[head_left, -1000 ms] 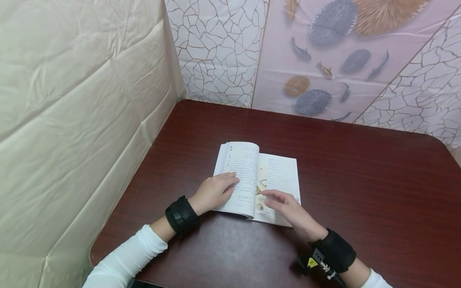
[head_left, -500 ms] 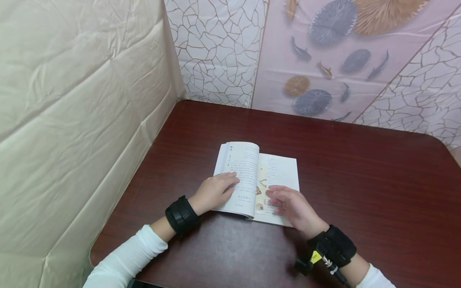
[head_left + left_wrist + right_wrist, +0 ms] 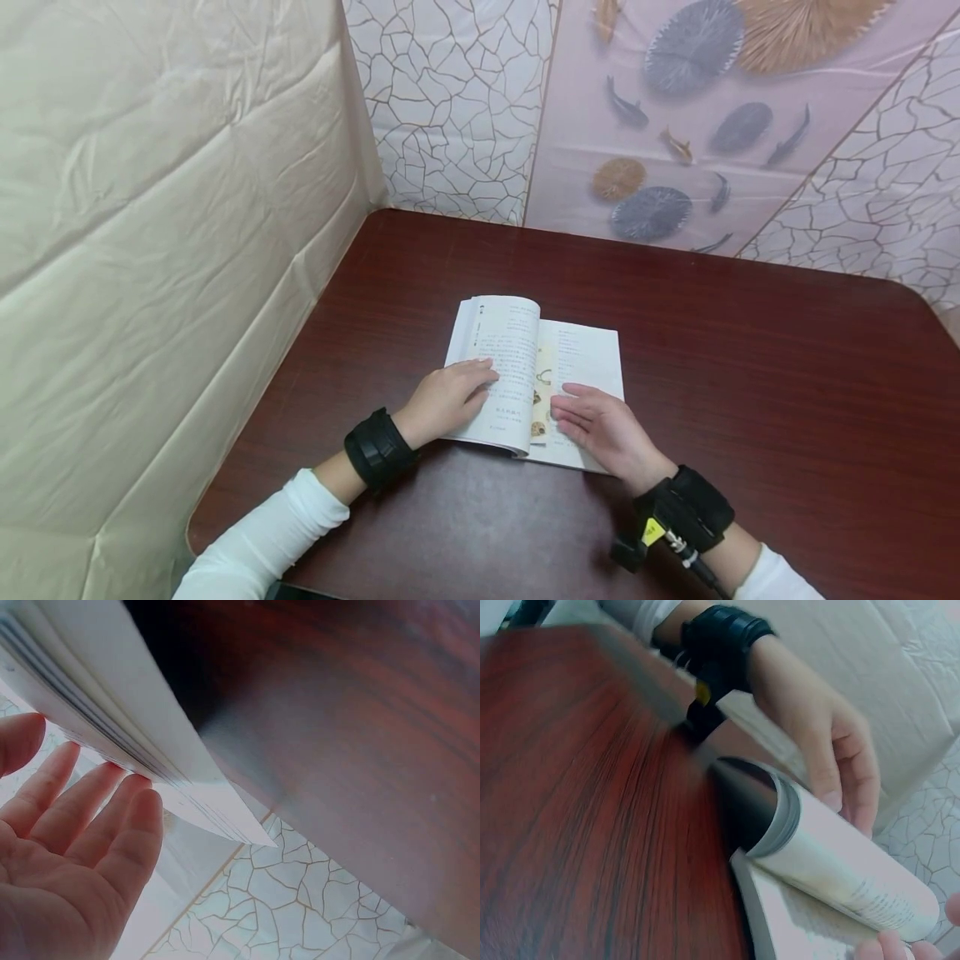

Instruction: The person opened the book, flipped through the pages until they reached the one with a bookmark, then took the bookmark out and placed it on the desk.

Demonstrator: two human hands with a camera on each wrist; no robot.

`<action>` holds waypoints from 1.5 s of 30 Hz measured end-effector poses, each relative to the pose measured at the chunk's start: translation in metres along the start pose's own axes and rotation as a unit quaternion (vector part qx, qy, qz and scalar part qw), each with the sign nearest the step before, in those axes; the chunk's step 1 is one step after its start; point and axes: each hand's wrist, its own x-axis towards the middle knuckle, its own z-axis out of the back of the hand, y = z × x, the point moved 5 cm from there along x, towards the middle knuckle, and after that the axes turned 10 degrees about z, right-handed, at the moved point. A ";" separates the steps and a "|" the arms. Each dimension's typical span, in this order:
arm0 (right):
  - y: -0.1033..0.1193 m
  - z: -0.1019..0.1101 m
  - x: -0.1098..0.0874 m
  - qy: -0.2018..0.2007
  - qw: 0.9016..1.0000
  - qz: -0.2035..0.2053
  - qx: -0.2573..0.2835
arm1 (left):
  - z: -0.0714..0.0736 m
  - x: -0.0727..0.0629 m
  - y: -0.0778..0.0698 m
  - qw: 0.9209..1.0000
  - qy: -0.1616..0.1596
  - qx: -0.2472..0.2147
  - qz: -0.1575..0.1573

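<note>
An open book (image 3: 504,367) lies on the table, its left pages bulging up in a curve. My left hand (image 3: 447,398) rests on the left page with fingers extended; in the left wrist view its fingertips touch the page beside the thick stack of leaves. A beige strip with gold drawings, like a bookmark (image 3: 541,400), lies along the gutter on the right page. Over that page is my right hand (image 3: 600,423), fingers fairly straight, fingertips at the strip's right edge. Whether they touch it is unclear. Only its fingertips (image 3: 891,949) show in the right wrist view.
The dark red-brown table (image 3: 750,375) extends around the book. A cream cloth wall (image 3: 187,208) stands along its left side and a patterned backdrop (image 3: 457,108) behind. Part of a dark object (image 3: 296,592) shows at the near edge.
My right hand curled and turned slightly, then straightened its fingers and moved a little left. The strip has slid left toward the gutter. My left hand stays put.
</note>
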 end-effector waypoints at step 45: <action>-0.010 0.003 0.022 -0.048 0.951 0.048 -0.303 | 0.001 0.000 -0.007 1.000 -0.014 0.003 -0.025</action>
